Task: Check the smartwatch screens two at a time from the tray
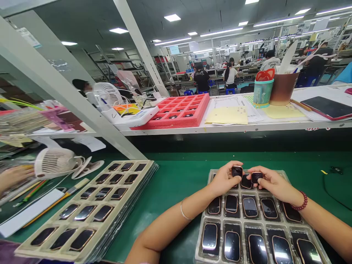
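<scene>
My left hand (224, 180) pinches a small dark watch case (237, 171) with a gold-coloured rim between thumb and fingers. A similar watch case (256, 177) is gripped by my right hand (272, 182), close beside the first. Both are raised over the far rows of a clear plastic tray (242, 220). In its compartments lie several watch cases with black glossy faces, such as one in the middle (250, 207). My hands and forearms cover part of the tray's far row and right side.
To the left stands a stack of beige trays (110, 220), its top one holding watch cases. Beyond it are a brush (73, 189), a white fan (56, 163) and another person's hand (16, 178). The shelf ahead carries a red foam tray (202, 110), cups and a phone (330, 105).
</scene>
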Tool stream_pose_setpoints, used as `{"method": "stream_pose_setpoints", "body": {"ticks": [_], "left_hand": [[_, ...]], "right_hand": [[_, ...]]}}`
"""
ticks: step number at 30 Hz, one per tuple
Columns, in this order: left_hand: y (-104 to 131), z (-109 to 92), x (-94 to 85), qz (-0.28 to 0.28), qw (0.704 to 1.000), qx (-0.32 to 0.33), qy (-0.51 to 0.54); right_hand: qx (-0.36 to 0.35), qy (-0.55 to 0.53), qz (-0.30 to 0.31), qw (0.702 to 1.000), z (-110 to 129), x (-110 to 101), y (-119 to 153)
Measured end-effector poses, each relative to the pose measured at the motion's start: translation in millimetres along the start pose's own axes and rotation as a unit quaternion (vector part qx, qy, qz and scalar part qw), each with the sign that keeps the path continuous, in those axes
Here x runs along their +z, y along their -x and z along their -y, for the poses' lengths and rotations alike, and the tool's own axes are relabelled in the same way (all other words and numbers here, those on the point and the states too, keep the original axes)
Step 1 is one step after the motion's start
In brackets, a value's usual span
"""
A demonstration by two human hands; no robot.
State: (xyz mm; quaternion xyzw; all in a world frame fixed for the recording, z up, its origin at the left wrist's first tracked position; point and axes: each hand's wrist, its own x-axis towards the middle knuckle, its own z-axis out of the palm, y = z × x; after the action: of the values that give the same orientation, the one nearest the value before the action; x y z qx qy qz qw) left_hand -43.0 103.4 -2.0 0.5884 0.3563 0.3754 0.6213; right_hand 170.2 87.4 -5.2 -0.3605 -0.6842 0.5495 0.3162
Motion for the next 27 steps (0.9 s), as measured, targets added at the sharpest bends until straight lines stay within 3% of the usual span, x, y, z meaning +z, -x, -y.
{"method": "stream_pose_setpoints", "body": {"ticks": [27], "left_hand": [[-0.4, 3.6, -0.5, 0.007, 1.0, 0.004, 0.01]], "right_hand": [[-0.007, -0.013, -0.011, 1.0, -0.9, 0.6, -0.6]]}}
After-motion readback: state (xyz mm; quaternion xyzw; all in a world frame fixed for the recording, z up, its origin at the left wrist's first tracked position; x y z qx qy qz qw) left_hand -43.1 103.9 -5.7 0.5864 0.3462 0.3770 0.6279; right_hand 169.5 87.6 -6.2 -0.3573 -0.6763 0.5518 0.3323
